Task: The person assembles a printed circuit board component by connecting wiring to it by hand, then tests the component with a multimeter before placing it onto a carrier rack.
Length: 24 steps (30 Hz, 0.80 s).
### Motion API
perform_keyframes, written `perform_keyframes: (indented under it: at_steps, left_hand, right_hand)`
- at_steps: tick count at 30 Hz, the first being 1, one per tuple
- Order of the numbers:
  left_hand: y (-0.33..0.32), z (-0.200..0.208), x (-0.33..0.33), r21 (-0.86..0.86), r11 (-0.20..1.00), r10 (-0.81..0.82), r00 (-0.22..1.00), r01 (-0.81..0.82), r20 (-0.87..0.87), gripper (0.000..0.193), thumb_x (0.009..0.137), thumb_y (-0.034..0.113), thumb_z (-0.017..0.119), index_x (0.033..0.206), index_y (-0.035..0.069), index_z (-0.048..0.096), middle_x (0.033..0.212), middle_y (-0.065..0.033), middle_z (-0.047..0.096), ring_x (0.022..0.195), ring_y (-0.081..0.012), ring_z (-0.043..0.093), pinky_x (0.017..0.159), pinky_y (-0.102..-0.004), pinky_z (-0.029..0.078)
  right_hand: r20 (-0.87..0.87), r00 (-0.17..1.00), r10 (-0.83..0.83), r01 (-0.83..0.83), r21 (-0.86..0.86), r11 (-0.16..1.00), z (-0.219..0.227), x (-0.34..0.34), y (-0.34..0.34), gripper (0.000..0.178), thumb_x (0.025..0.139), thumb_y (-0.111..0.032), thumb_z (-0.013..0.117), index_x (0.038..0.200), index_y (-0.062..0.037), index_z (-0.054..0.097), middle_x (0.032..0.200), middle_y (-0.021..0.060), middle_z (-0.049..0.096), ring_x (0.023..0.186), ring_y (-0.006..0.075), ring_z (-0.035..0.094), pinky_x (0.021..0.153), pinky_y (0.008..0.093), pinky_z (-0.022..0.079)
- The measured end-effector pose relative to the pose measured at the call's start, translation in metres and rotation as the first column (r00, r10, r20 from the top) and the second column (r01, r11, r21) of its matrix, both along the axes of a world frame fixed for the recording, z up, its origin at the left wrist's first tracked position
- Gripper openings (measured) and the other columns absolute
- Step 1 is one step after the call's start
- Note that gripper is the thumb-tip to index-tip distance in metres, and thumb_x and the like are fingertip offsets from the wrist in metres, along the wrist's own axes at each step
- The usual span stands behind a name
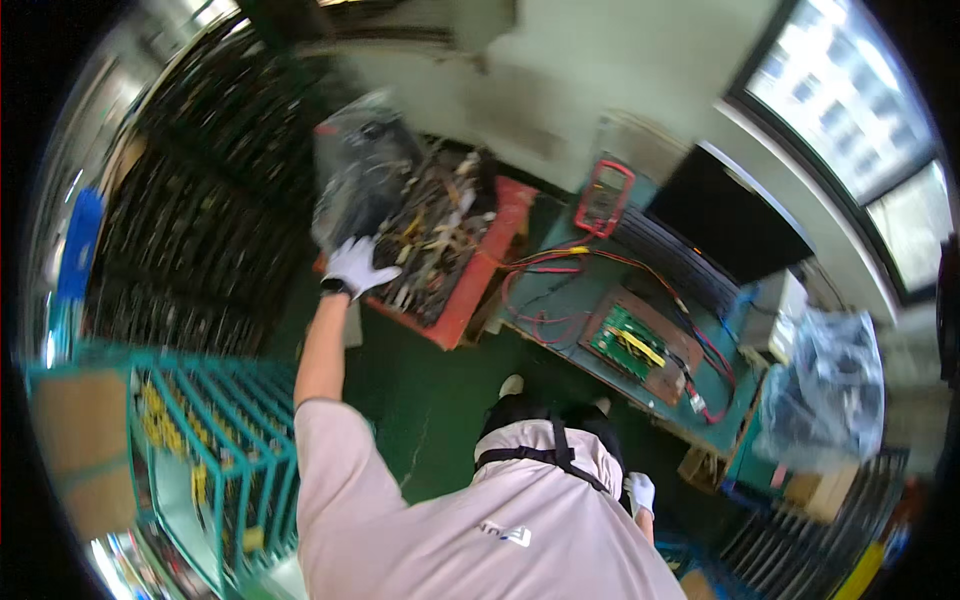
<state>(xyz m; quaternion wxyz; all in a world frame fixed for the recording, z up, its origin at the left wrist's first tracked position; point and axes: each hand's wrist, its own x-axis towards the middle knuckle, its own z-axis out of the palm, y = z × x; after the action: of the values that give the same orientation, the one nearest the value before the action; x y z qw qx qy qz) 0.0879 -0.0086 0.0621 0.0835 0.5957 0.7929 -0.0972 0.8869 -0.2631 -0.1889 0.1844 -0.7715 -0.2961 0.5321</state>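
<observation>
My left hand [358,267], in a white glove, reaches forward with its fingers spread. It is at the lower edge of a clear plastic bag [362,170] with dark contents, beside a heap of loose cables and small parts [436,240]. Whether the palm touches the bag I cannot tell. The heap lies on a red-covered surface [490,262]. Down by my right side hangs my right hand [640,490], also white-gloved, away from the benches. Its fingers are too small and blurred to read.
To the right, a green bench [540,318] carries a red multimeter [604,198], a monitor [730,215], a keyboard [672,262], leads and a green circuit board [625,342]. A bluish plastic bag [825,385] stands beyond it. Full racks [190,210] and a teal rack [215,440] line the left.
</observation>
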Motion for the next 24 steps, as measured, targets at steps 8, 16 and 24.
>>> perform_keyframes:
  at_steps: [8, 16, 24]
  left_hand:
    - [-0.014, -0.005, -0.053, 0.052, 0.974, -0.217, 0.974, 0.221, -0.064, 0.082, 0.075, 0.079, 0.065, 0.107, 0.004, 0.073, 0.103, -0.0192, 0.073, 0.098, -0.0377, 0.068, 0.083, -0.0486, 0.054]
    - [-0.014, -0.01, -0.045, -0.043, 0.981, -0.189, 0.982, 0.189, 0.011, 0.098, 0.067, 0.079, 0.072, 0.122, -0.001, 0.065, 0.117, -0.0247, 0.069, 0.108, -0.0397, 0.066, 0.091, -0.0482, 0.054]
    - [-0.01, -0.006, -0.051, -0.129, 0.976, -0.165, 0.984, 0.173, 0.069, 0.109, 0.065, 0.079, 0.073, 0.133, -0.005, 0.056, 0.128, -0.0283, 0.062, 0.119, -0.0415, 0.061, 0.1, -0.0477, 0.051]
  right_hand:
    - [0.095, 0.948, 0.304, -0.296, -0.094, 0.951, 0.032, -0.113, -0.017, 0.03, 0.095, -0.021, 0.059, 0.107, 0.0024, 0.073, 0.092, 0.0119, 0.075, 0.079, 0.0185, 0.069, 0.073, 0.0336, 0.055]
    - [-0.02, 0.996, 0.089, -0.091, -0.072, 0.993, -0.011, -0.126, -0.054, 0.025, 0.097, -0.022, 0.062, 0.1, 0.0012, 0.071, 0.082, 0.0086, 0.072, 0.075, 0.018, 0.065, 0.069, 0.034, 0.052]
    - [0.082, 0.971, 0.225, -0.222, -0.038, 0.974, -0.004, -0.15, -0.047, 0.032, 0.095, -0.026, 0.057, 0.096, 0.001, 0.074, 0.084, 0.0166, 0.073, 0.08, 0.0257, 0.068, 0.076, 0.0382, 0.052]
